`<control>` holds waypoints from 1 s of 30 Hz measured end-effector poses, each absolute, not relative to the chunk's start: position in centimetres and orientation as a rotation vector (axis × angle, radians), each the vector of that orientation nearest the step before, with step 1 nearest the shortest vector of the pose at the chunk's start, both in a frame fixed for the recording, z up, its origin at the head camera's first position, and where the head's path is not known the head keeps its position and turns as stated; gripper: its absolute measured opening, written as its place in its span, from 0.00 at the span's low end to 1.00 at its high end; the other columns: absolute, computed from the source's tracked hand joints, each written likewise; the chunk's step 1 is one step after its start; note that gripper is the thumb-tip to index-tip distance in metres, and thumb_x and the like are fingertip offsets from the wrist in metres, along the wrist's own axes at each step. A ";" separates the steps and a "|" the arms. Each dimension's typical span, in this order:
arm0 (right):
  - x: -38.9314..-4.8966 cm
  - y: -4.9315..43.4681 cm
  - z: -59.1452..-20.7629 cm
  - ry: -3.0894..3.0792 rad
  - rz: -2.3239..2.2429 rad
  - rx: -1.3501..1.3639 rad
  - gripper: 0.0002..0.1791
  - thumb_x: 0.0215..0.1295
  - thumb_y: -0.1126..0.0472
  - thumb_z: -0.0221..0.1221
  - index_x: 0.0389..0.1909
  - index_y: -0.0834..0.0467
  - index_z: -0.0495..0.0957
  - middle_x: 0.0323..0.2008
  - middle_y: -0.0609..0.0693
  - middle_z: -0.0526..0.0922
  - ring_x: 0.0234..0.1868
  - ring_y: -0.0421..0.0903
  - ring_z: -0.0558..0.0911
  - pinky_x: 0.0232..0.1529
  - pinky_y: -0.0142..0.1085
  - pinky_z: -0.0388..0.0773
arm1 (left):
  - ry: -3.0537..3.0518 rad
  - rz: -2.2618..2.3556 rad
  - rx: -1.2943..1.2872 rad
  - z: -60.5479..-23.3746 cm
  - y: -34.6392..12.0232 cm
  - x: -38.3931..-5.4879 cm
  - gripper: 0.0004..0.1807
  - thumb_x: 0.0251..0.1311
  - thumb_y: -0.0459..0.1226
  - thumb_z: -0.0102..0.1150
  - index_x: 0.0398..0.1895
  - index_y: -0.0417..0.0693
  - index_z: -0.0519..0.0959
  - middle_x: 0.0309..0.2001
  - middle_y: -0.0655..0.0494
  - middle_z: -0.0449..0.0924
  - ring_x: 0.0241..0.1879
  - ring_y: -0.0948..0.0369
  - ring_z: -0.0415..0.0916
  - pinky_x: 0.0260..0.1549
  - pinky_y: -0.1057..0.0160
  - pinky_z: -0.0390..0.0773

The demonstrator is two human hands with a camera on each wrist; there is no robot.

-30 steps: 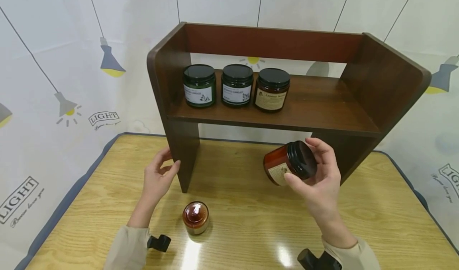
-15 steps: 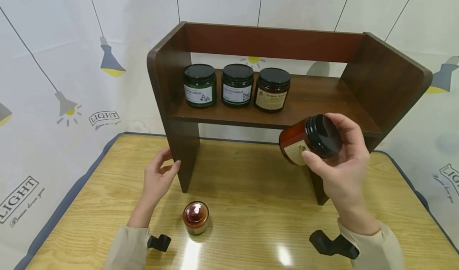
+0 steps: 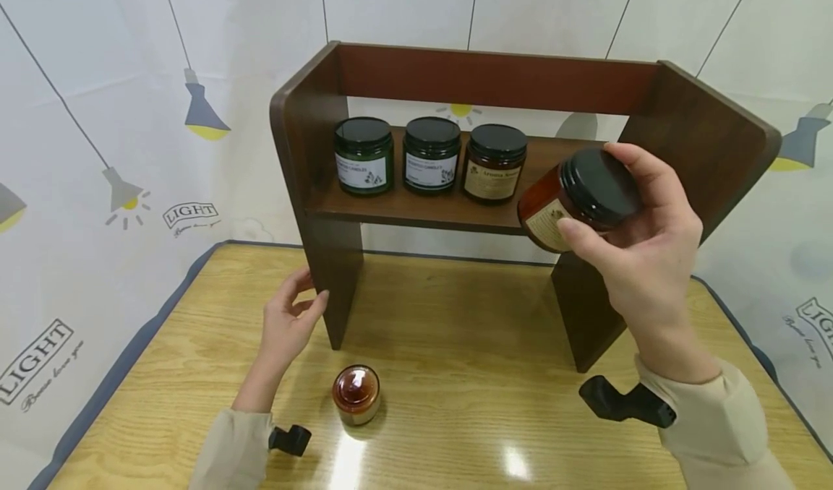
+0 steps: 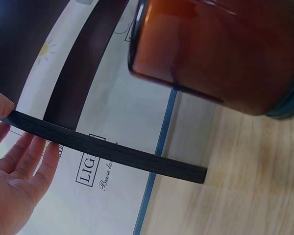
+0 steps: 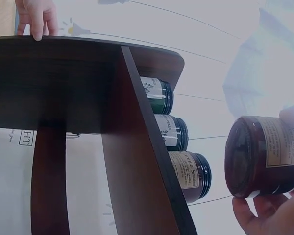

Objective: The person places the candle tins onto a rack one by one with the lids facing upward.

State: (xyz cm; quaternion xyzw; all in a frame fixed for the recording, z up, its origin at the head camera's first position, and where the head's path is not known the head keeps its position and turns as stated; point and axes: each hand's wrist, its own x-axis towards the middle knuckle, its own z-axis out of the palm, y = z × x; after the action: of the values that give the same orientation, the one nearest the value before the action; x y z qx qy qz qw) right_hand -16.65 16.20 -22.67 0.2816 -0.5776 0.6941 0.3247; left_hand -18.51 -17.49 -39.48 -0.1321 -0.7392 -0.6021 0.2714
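My right hand (image 3: 651,237) grips an amber candle jar (image 3: 547,204) with a black lid and a cream label. The jar is tilted, in front of the right part of the shelf board. Fingers and thumb of my left hand (image 3: 293,320) pinch the front edge of the left side panel of a dark wooden shelf (image 3: 455,215), also seen in the left wrist view. On the board stand two green candle jars (image 3: 363,156) (image 3: 431,155) and an amber candle jar (image 3: 494,163), side by side, all with black lids. Another amber jar (image 3: 356,396) is on the table, its glass base facing up.
The shelf's right side panel (image 3: 709,136) rises beside my right hand. Below the board lies open wooden table (image 3: 455,316). A printed white curtain (image 3: 215,20) hangs behind and at both sides.
My right hand has lifted the amber candle jar up and to the right, from below the board to its level. The left hand and the other jars keep their places.
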 end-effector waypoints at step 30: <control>-19.8 17.9 -21.2 -1.946 1.636 0.521 0.32 0.46 0.77 0.65 0.56 0.58 0.74 0.51 0.52 0.73 0.43 0.45 0.76 0.36 0.23 0.76 | -1.982 -1.623 -0.360 -41.2 -18.2 -19.5 0.20 0.53 0.20 0.58 0.52 0.30 0.74 0.41 0.48 0.77 0.42 0.70 0.74 0.34 0.74 0.78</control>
State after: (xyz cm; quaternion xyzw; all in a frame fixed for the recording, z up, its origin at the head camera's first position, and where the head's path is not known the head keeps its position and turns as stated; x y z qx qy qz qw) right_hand -19.78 17.95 -21.18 0.1932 -0.7220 0.6071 0.2700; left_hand -19.53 -18.21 -41.22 -0.1339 -0.7369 -0.6034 0.2737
